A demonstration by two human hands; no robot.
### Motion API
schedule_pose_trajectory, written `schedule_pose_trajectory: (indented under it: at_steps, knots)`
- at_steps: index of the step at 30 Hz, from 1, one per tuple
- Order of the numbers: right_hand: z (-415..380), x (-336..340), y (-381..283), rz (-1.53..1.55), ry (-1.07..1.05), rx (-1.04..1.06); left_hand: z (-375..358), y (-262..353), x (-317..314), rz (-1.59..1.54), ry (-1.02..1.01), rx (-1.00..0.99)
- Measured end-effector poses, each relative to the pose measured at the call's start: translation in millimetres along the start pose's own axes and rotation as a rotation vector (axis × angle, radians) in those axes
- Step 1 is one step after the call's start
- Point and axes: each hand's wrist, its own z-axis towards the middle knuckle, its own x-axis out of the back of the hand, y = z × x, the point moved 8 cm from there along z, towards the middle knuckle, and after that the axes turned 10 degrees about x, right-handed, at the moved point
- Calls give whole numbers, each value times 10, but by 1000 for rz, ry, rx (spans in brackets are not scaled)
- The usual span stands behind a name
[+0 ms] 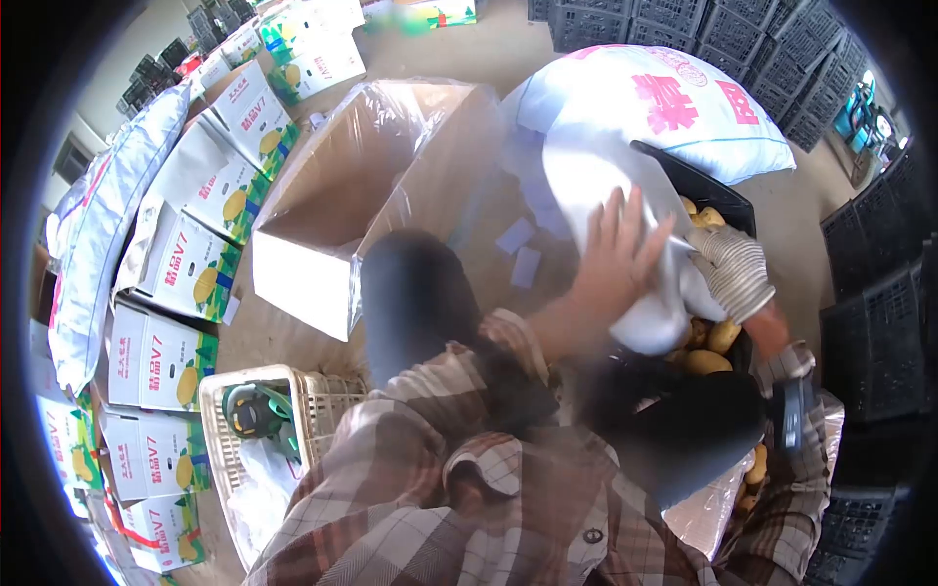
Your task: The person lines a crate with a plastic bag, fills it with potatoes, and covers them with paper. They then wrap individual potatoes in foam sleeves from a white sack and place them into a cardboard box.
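My left hand is bare, its fingers spread against a white sheet that looks blurred. My right hand wears a pale knitted glove and is at the sheet's right edge, over a black crate of potatoes; its fingers are partly hidden. The sheet covers part of the crate and the potatoes. Left of my knee stands an open cardboard box lined with clear plastic.
A big white sack lies behind the crate. Printed cartons line the left side, with another sack on them. A cream basket holds a green tool. Black crates are stacked at right.
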Motion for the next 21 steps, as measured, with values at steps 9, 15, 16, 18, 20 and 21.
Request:
schedule_pose_trajectory:
  at_steps: [9, 15, 16, 18, 20, 21]
  knots:
    - [860, 377, -814, 482, 433, 41, 190, -1535, 2265, 539, 178, 0]
    - [879, -1427, -109, 650, -105, -380, -1011, -3176, 4517, 1096, 183, 582]
    - [834, -1649, -107, 649, -228, -447, -1376, -3434, 4766, 1226, 146, 531]
    - [868, -1974, -160, 788, -165, -423, -2339, -4037, 5264, 1492, -32, 1104]
    - [935, -2227, -98, 799, -140, -530, -3021, -4222, 5423, 1403, -99, 1033]
    - [995, -2413, -52, 759, -175, -536, -3465, -4378, 5497, 1334, -159, 1022]
